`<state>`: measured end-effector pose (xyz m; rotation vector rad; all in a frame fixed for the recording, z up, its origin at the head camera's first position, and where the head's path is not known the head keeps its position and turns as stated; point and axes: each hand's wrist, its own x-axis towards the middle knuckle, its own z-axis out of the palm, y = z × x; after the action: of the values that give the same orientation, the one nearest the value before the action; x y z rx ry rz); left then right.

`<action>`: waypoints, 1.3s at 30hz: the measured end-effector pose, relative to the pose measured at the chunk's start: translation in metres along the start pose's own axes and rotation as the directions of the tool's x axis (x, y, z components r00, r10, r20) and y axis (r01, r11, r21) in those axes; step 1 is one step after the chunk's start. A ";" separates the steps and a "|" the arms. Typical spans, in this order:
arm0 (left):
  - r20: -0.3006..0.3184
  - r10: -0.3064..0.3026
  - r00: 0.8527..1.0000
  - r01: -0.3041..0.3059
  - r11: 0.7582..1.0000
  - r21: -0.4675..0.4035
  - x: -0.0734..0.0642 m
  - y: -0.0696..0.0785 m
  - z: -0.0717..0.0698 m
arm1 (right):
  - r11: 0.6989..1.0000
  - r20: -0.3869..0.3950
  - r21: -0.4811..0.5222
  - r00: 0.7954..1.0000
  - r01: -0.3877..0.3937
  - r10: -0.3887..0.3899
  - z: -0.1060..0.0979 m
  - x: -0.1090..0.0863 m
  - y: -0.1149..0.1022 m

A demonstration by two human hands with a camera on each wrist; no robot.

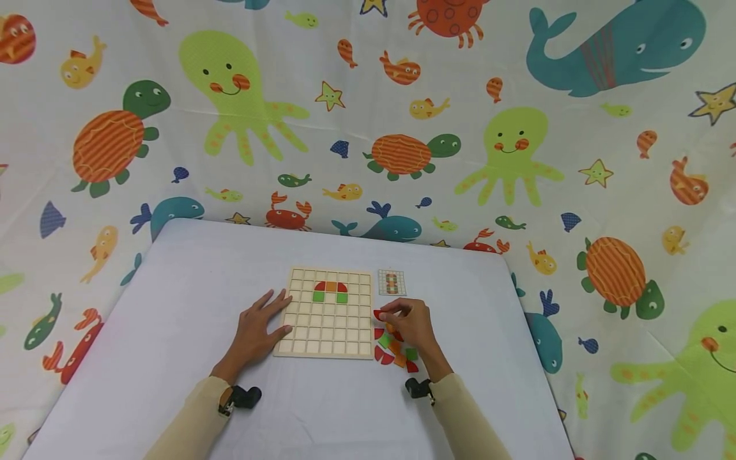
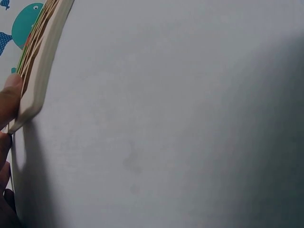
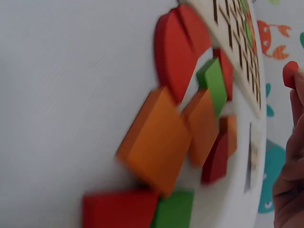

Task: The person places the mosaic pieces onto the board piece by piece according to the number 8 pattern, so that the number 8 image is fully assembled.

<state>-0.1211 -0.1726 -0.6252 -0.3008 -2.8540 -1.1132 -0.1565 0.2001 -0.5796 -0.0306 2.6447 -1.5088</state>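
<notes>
A wooden grid board (image 1: pixel 330 333) lies on the white table. On it, an orange square (image 1: pixel 331 287) sits between two red quarter-round tiles, with a green square (image 1: pixel 319 296) under the left one and another green square (image 1: pixel 342 298) under the right one. My left hand (image 1: pixel 255 329) rests on the board's left edge, fingers spread; in the left wrist view the thumb (image 2: pixel 12 97) lies along the rim. Just off the board's right edge, my right hand (image 1: pixel 413 322) pinches a red tile (image 3: pixel 290 74) between thumb and fingertips, above the loose tiles.
Loose red, green and orange tiles (image 3: pixel 159 142) lie in a pile right of the board, some overlapping. Behind them is a small pattern card (image 1: pixel 391 282) with a grid and a coloured figure. A sea-animal cloth (image 1: pixel 356 83) hangs behind the table (image 1: pixel 241 255).
</notes>
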 end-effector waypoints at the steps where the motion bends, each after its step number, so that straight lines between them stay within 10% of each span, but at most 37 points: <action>1: -0.001 0.000 1.000 0.000 1.000 0.001 0.000 0.000 0.000 | 1.000 0.007 0.002 1.000 0.005 -0.005 0.004 0.002 -0.003; 39: -0.002 0.004 1.000 -0.004 1.000 0.011 0.000 0.000 0.000 | 0.998 0.078 -0.066 0.997 0.022 -0.017 0.117 0.042 -0.058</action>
<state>-0.1210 -0.1727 -0.6249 -0.3045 -2.8553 -1.0966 -0.1891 0.0672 -0.5915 -0.1170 2.6403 -1.3945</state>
